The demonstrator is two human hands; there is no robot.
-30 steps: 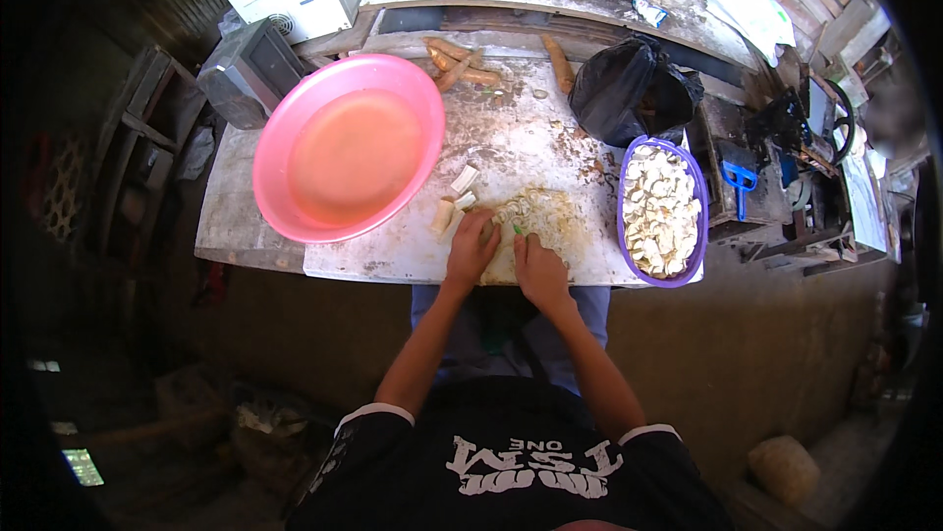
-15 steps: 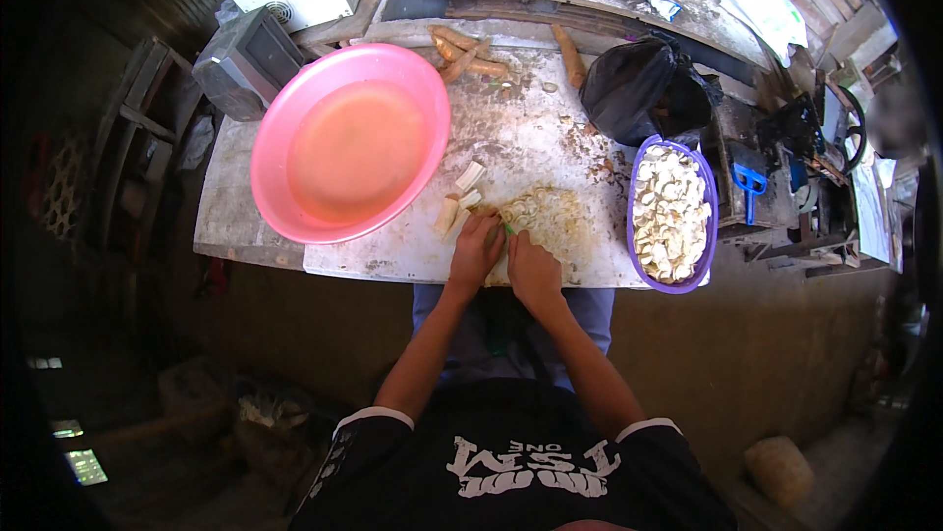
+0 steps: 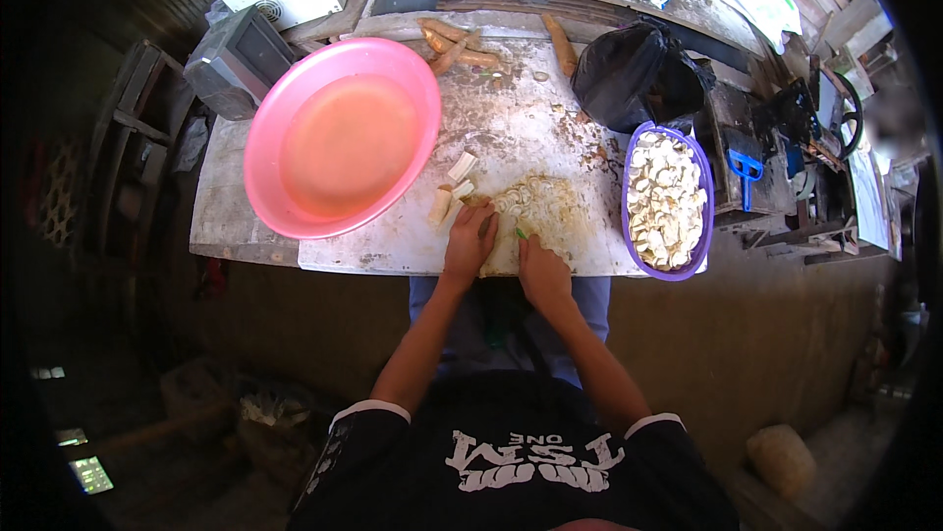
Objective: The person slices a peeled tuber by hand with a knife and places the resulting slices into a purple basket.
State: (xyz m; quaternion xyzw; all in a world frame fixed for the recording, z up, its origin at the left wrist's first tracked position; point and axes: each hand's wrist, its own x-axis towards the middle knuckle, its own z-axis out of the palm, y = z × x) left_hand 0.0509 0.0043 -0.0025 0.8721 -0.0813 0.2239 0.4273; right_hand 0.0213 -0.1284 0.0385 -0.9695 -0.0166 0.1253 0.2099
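My right hand (image 3: 544,268) is closed around a small knife (image 3: 522,233), of which a bit of green shows; its blade is hard to make out. Just left of it, my left hand (image 3: 469,244) rests on the white board with curled fingers, and whatever lies under them is hidden. Short peeled pieces of a pale root, like cassava (image 3: 439,207), lie beside the left fingertips, with another white piece (image 3: 463,167) a little farther off. Beyond both hands, thin pale slices and wet scraps (image 3: 540,202) are spread over the tabletop (image 3: 383,258).
A large pink basin (image 3: 257,192) of cloudy liquid stands at left. At right, a purple basket (image 3: 629,236) is full of pale slices. Unpeeled brown roots (image 3: 560,45) and a black plastic bag (image 3: 619,79) lie at the back. A blue-handled tool (image 3: 746,169) is beyond the basket.
My right hand has shifted slightly right, widening the gap from my left hand. The whole view has moved a little, so the table sits slightly higher and farther left.
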